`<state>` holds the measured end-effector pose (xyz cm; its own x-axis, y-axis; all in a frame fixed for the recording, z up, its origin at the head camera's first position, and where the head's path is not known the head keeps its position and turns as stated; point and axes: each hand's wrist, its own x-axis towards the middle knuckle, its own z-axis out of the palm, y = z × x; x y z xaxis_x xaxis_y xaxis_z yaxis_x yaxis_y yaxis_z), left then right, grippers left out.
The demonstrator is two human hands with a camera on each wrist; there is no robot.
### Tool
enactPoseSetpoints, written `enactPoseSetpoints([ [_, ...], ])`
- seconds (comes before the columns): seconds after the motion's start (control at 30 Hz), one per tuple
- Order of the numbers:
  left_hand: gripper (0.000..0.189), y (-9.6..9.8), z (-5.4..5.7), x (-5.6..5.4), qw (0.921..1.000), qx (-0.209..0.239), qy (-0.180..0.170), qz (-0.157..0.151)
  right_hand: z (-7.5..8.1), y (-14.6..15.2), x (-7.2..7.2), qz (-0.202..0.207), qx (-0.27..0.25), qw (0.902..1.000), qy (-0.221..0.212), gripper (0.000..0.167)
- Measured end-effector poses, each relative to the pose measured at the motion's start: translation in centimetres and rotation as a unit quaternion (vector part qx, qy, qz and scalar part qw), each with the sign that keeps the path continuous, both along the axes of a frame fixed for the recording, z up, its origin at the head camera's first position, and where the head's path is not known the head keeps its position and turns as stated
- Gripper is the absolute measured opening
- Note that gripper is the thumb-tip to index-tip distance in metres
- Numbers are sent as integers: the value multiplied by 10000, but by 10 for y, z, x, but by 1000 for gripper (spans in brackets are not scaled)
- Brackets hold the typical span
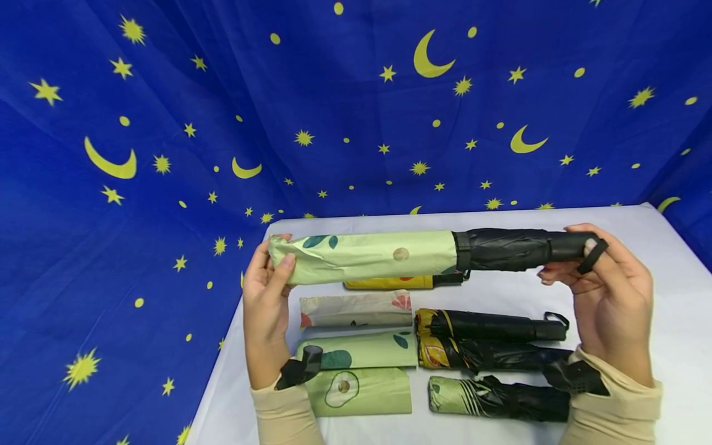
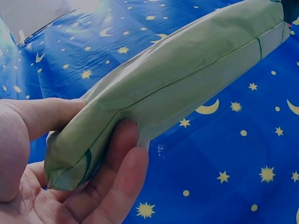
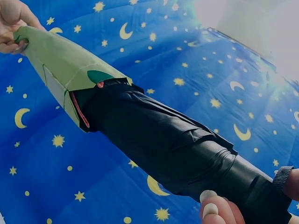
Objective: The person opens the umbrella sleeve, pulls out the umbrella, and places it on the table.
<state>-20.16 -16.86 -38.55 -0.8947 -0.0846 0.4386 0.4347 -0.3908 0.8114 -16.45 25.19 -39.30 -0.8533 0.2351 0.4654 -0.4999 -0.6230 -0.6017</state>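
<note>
A folded black umbrella [image 1: 503, 250] is held level above the table, partly inside a pale green sleeve [image 1: 367, 256] printed with leaves and an avocado pit. My left hand [image 1: 264, 296] pinches the sleeve's closed end between thumb and fingers. At the other end, my right hand [image 1: 617, 296] grips the umbrella's handle, where a short wrist strap [image 1: 593, 256] loops near the thumb. In the right wrist view, the sleeve's open mouth [image 3: 77, 105] surrounds the black fabric. The part of the umbrella inside the sleeve is hidden.
On the white table [image 1: 678, 346], a floral sleeve [image 1: 350, 309] and two green sleeves [image 1: 372, 352] lie in a column. Right of them lie two black-and-yellow umbrellas [image 1: 484, 324] and a green-and-black one [image 1: 461, 395]. A yellow-covered umbrella [image 1: 389, 283] is partly hidden behind the held one. Blue star-patterned cloth [image 1: 356, 93] hangs behind.
</note>
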Motion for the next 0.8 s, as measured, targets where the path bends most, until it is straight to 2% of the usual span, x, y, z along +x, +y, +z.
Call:
enactPoseSetpoints([
  [0.8,28,-3,1,2,9997,159,-67,173,0,5,1,-162,-56,9999,0,32],
])
